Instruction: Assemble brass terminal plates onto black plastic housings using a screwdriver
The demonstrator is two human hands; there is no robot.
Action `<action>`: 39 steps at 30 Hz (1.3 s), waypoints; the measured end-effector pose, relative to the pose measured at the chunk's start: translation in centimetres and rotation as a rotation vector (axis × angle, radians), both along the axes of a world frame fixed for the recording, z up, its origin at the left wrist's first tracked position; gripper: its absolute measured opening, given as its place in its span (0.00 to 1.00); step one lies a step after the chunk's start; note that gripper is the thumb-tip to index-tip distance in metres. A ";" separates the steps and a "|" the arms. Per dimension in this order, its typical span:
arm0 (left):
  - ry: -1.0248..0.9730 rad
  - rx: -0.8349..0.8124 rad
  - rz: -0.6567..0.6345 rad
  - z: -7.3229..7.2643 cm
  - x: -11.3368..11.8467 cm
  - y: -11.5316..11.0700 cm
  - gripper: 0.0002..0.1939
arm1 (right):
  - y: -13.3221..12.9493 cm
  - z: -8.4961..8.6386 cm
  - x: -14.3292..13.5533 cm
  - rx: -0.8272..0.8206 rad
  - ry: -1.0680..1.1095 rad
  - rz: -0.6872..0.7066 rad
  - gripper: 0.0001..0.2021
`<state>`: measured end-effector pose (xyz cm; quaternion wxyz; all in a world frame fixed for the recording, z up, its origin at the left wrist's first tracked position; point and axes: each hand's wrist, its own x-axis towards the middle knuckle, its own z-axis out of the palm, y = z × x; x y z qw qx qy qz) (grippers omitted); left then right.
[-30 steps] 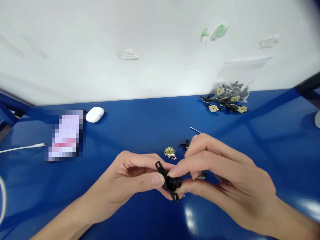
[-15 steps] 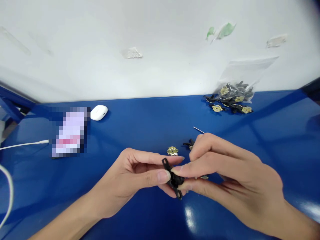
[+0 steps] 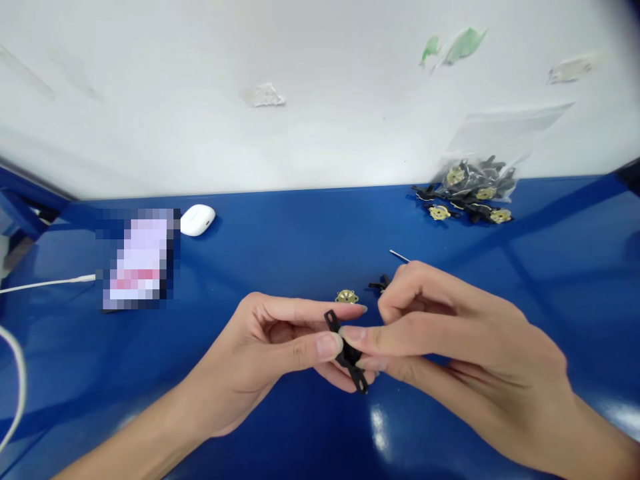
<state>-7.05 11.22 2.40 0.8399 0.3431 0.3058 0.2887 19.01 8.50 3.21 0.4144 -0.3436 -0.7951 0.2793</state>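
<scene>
A small black part point(image 3: 346, 353) with a slotted tab at each end is held tilted between both hands. My left hand point(image 3: 285, 350) grips it between thumb and fingers from the left. My right hand point(image 3: 450, 353) pinches its middle from the right with thumb and index finger, covering some of it. Just beyond my left fingertips lies a brass-coloured round plate point(image 3: 347, 297) on the blue table point(image 3: 280, 247). Another black piece point(image 3: 380, 285) is partly hidden behind my right hand, and a thin metal rod point(image 3: 399, 255) sticks out above the knuckles.
At the back right, a clear plastic bag point(image 3: 515, 130) holds black and brass parts, with several more point(image 3: 440, 213) in front. To the left are a blurred phone point(image 3: 143, 257), a white case point(image 3: 198, 220) and a white cable point(image 3: 50, 285). A white wall point(image 3: 325, 147) stands behind.
My right thumb and index finger have shifted slightly on the black part and now cover more of its middle. The whole view has moved a little.
</scene>
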 end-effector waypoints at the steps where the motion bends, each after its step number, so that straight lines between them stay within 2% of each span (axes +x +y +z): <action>1: -0.012 -0.001 -0.002 0.0 0.0 0.0 0.10 | 0.0 0.1 0.0 0.020 -0.014 0.000 0.09; 3: -0.041 -0.004 0.001 0.2 0.0 0.0 0.11 | -0.2 0.1 -0.3 0.054 -0.056 0.008 0.10; 5: -0.065 -0.009 0.005 0.4 -0.1 0.1 0.11 | -0.5 -0.1 -1.1 0.014 -0.038 -0.047 0.11; 8: -0.082 -0.003 0.005 0.5 -0.3 0.1 0.12 | -1.2 -0.7 -2.6 -0.136 0.129 -0.297 0.16; 10: -0.091 0.014 0.011 0.5 -0.3 0.2 0.14 | -1.5 -1.2 -3.3 -0.120 0.173 -0.369 0.16; 14: -0.126 0.034 0.024 0.4 -0.1 0.2 0.15 | -1.7 -1.7 -2.8 0.002 0.073 -0.326 0.08; 16: -0.121 0.042 0.031 0.5 0.0 0.1 0.16 | -1.8 -1.8 -1.9 0.058 -0.019 -0.254 0.20; 17: -0.112 0.042 0.035 0.6 0.0 0.0 0.16 | -1.9 -1.8 -1.4 0.058 -0.064 -0.264 0.26; 19: -0.088 0.038 0.036 0.7 0.0 -0.1 0.16 | -2.0 -1.7 -0.7 0.097 -0.146 -0.160 0.31; 21: -0.082 0.039 0.031 0.7 -0.1 -0.2 0.14 | -1.9 -1.3 -0.4 0.123 -0.155 -0.148 0.28; 23: -0.093 0.046 0.021 0.6 0.0 -0.2 0.13 | -1.6 -0.9 -0.6 0.089 -0.096 -0.151 0.22; 29: -0.076 0.046 0.023 0.1 0.2 -0.2 0.07 | -1.2 -1.2 -1.7 -0.200 0.143 -0.135 0.13; 39: -0.036 0.000 -0.007 0.1 0.5 -0.2 0.06 | -0.9 -1.7 -1.5 -0.361 0.216 -0.112 0.07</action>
